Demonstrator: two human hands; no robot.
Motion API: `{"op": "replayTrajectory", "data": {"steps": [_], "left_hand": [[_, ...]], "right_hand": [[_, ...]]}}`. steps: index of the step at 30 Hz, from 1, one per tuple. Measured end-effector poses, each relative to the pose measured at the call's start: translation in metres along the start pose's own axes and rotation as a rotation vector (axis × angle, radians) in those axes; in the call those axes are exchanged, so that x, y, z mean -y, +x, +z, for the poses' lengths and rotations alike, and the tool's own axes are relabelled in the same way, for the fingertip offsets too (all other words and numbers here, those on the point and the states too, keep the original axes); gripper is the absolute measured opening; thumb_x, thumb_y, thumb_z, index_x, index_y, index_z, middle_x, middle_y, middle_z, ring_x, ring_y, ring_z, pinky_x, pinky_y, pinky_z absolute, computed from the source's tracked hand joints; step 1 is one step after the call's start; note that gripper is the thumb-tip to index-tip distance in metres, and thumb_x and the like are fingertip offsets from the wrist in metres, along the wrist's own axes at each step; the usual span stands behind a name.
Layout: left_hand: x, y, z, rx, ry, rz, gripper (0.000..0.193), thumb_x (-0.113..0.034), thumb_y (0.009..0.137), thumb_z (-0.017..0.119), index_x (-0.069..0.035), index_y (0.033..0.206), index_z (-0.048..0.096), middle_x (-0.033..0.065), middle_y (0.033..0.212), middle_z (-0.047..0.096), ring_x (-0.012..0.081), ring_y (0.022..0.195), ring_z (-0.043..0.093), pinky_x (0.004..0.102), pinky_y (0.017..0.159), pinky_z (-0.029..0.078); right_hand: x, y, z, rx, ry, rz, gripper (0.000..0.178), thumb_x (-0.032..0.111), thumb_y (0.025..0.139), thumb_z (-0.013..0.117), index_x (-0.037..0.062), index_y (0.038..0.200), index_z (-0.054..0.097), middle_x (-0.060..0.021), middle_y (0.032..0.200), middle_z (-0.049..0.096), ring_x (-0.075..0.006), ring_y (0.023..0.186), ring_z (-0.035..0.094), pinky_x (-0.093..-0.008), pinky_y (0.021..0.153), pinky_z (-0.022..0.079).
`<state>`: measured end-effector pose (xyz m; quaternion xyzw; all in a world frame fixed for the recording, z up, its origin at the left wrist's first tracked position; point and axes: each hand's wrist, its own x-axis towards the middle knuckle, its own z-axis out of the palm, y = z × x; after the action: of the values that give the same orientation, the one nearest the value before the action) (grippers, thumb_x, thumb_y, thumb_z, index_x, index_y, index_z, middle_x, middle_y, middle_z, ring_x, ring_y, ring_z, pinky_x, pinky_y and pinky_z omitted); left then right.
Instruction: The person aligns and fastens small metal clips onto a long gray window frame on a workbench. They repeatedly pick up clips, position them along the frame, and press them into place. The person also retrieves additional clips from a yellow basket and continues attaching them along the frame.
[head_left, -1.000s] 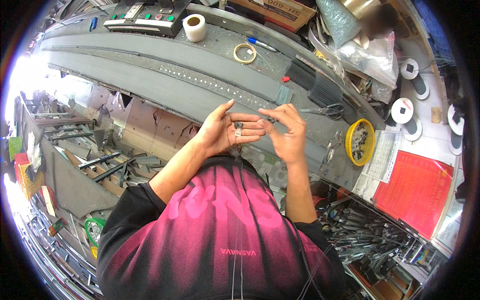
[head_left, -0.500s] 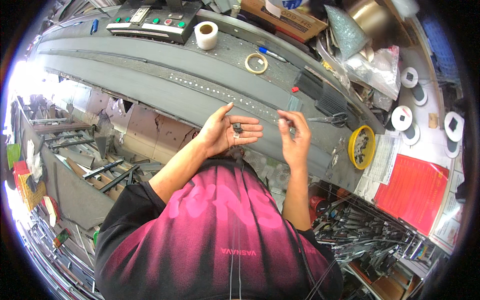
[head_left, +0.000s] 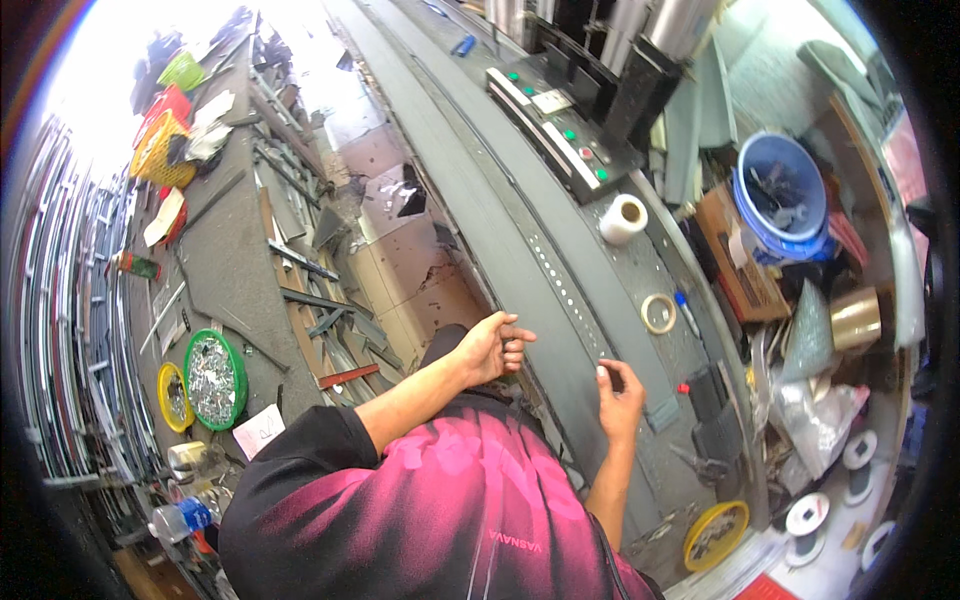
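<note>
My left hand (head_left: 492, 350) is over the near edge of the long grey bench (head_left: 450, 170), palm turned in and fingers curled. The small black piece that lay on its palm is hidden by the fingers. To its right, my right hand (head_left: 622, 402) is raised above the bench with thumb and forefinger close together. Whatever may sit between those fingertips is too small to make out. Just beyond the hands, a row of small white dots (head_left: 556, 283) runs along the bench.
Along the bench lie a tape ring (head_left: 658, 313), a white film roll (head_left: 623, 219), a blue marker (head_left: 687, 312), scissors (head_left: 700, 464) and a yellow bowl (head_left: 716, 535). A button panel (head_left: 550, 135) stands farther back. Left, a second table holds metal offcuts and a green basket (head_left: 215, 380).
The view has swung to the left, bringing in the left-hand table and its baskets. My left hand's flat, open palm has curled closed over the black piece. My right hand's fingers have drawn together.
</note>
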<state>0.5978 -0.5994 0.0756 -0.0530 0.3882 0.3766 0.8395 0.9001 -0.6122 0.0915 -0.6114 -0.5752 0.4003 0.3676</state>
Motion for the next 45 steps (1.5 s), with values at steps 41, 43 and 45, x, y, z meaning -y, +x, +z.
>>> {"op": "replayTrajectory", "data": {"steps": [41, 43, 45], "left_hand": [[-0.473, 0.041, -0.279, -0.392, -0.499, 0.301, 0.029, -0.035, 0.108, 0.059, -0.015, 0.087, 0.059, -0.0068, 0.060, 0.035, 0.0117, 0.050, 0.032, 0.0316, 0.050, 0.030], [-0.515, 0.057, -0.298, -0.402, -0.486, 0.341, 0.030, -0.036, 0.108, 0.058, -0.015, 0.087, 0.059, -0.0067, 0.059, 0.034, 0.0119, 0.050, 0.032, 0.0317, 0.050, 0.030], [-0.567, 0.071, -0.321, -0.423, -0.463, 0.364, 0.030, -0.036, 0.109, 0.057, -0.015, 0.087, 0.059, -0.0066, 0.059, 0.034, 0.0120, 0.049, 0.031, 0.0317, 0.050, 0.030]], "right_hand": [[0.227, 0.337, 0.418, 0.578, 0.119, -0.004, 0.022, 0.015, 0.108, 0.078, 0.0001, 0.123, 0.080, -0.0021, 0.095, 0.077, -0.0093, 0.092, 0.071, -0.0289, 0.086, 0.057], [0.250, 0.353, 0.446, 0.625, 0.140, 0.052, 0.021, 0.016, 0.107, 0.079, 0.0006, 0.121, 0.081, 0.0011, 0.094, 0.075, -0.0076, 0.090, 0.067, -0.0275, 0.084, 0.054], [0.277, 0.369, 0.479, 0.683, 0.155, 0.100, 0.021, 0.016, 0.107, 0.080, 0.0012, 0.121, 0.081, 0.0019, 0.093, 0.074, -0.0071, 0.089, 0.065, -0.0273, 0.082, 0.053]]}}
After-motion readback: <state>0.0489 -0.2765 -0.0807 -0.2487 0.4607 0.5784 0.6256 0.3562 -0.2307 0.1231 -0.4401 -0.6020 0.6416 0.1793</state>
